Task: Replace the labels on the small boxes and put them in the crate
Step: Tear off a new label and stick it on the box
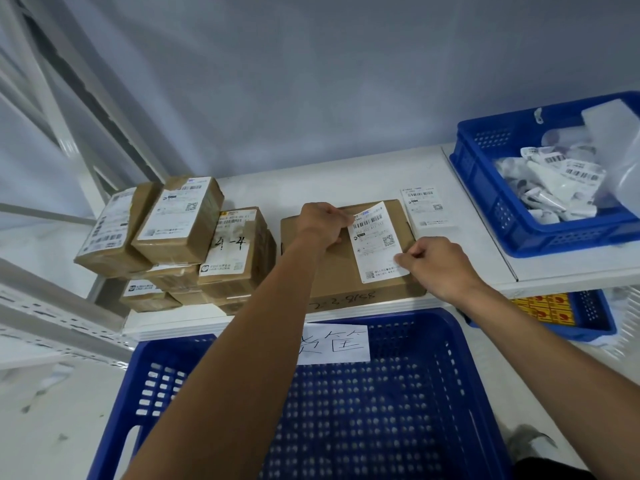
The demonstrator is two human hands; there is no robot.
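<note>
Blue crate, cardboard box, and a shipping label pinched by both hands.
The crate sits nearest, below the white shelf. On the shelf, the box lies just right of a stack of small boxes. The label lies on the box top, with the left hand fingers clamped on its upper-left edge and the right hand fingers on its lower-right corner.
</note>
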